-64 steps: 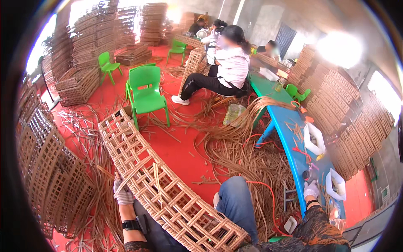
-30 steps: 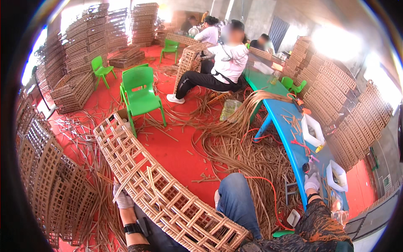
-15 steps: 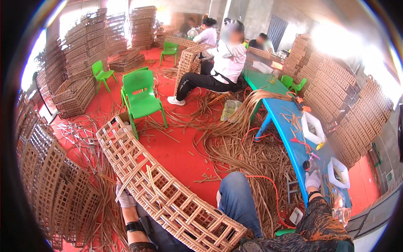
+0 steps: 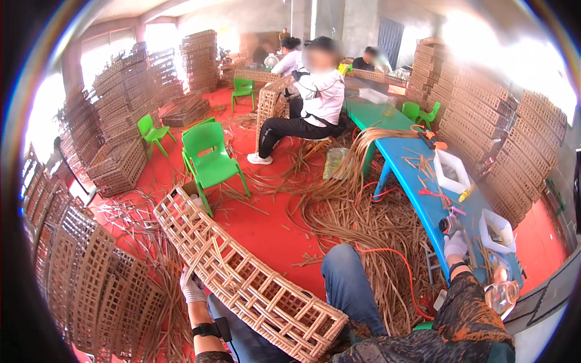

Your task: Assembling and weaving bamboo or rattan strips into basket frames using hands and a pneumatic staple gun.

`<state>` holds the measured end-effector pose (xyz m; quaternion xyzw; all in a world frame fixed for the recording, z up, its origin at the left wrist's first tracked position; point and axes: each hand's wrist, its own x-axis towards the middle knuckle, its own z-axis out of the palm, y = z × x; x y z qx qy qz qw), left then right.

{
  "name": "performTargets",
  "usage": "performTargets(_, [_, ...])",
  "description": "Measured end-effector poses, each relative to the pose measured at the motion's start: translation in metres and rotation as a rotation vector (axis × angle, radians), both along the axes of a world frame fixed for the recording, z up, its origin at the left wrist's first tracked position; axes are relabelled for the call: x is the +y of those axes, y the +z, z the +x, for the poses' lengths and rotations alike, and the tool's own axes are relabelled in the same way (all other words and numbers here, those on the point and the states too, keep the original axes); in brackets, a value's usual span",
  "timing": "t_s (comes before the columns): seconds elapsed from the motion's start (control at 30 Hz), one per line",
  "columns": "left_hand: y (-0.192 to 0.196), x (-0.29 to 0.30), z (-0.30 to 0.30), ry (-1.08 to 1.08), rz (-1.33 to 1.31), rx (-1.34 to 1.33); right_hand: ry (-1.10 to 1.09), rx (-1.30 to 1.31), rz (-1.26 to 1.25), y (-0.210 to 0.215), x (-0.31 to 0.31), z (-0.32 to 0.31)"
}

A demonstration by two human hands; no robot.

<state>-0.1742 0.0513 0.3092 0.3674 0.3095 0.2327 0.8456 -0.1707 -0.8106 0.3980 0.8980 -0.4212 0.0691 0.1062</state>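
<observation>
A long woven rattan lattice crate (image 4: 242,278) lies across my lap, running from lower right up to the left. My left hand (image 4: 192,289), in a white glove, grips its near long edge from below. My right hand (image 4: 455,243), also gloved, reaches out to the blue table (image 4: 417,181) and is closed around a small dark tool (image 4: 449,225) at the table's edge. My blue-jeaned knee (image 4: 346,272) rises between the two hands.
Loose rattan strips (image 4: 363,212) cover the red floor. White trays (image 4: 451,170) sit on the table. Green chairs (image 4: 209,160) stand ahead. A seated person (image 4: 308,109) works on a crate. Stacked lattice crates (image 4: 91,278) line left and right walls.
The view has tilted slightly, so the room sits lower in frame. My left hand keeps its hold on the crate. My right hand stays at the table edge.
</observation>
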Motion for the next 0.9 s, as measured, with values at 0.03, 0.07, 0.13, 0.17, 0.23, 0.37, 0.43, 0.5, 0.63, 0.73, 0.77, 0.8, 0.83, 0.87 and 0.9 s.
performTargets(0.03, [-0.001,0.001,0.0,0.028,0.019,0.069,0.016,-0.014,-0.007,-0.001,-0.001,0.0])
performTargets(0.07, [-0.001,0.003,-0.002,0.01,0.02,0.116,0.017,-0.018,-0.002,-0.002,-0.002,0.0])
performTargets(0.13, [0.0,0.004,-0.003,0.011,0.064,0.094,0.018,-0.024,0.011,-0.002,-0.003,0.001])
performTargets(0.17, [0.0,0.002,-0.004,0.023,0.091,0.105,0.02,-0.027,0.011,-0.002,-0.003,0.001])
performTargets(0.23, [0.004,0.0,-0.007,0.046,0.062,0.03,0.013,-0.023,0.026,-0.001,-0.003,0.002])
performTargets(0.37, [0.019,-0.007,-0.014,-0.039,0.129,-0.009,0.0,-0.031,0.049,0.002,0.0,0.003])
performTargets(0.43, [0.027,-0.011,-0.017,-0.049,0.134,0.02,-0.017,-0.019,0.058,0.004,0.001,0.003])
performTargets(0.5, [0.032,-0.017,-0.019,-0.062,0.147,0.003,-0.009,-0.018,0.056,0.005,0.002,0.002])
performTargets(0.63, [0.036,-0.025,-0.025,-0.077,0.178,-0.047,-0.023,-0.012,0.054,0.004,0.0,0.003])
performTargets(0.73, [0.039,-0.027,-0.027,-0.061,0.236,-0.046,-0.02,-0.023,0.054,0.002,-0.002,0.004])
performTargets(0.77, [0.039,-0.027,-0.028,-0.054,0.25,-0.018,-0.01,-0.019,0.053,0.001,-0.003,0.004])
performTargets(0.8, [0.039,-0.026,-0.028,-0.047,0.265,0.011,-0.007,-0.016,0.056,0.001,-0.003,0.005])
performTargets(0.83, [0.039,-0.025,-0.027,-0.043,0.255,-0.006,-0.015,-0.007,0.057,0.001,-0.004,0.005])
performTargets(0.87, [0.038,-0.023,-0.026,-0.039,0.244,-0.023,-0.005,-0.006,0.067,0.001,-0.004,0.005])
performTargets(0.9, [0.035,-0.021,-0.025,-0.035,0.243,-0.011,-0.006,0.0,0.074,0.002,-0.004,0.005])
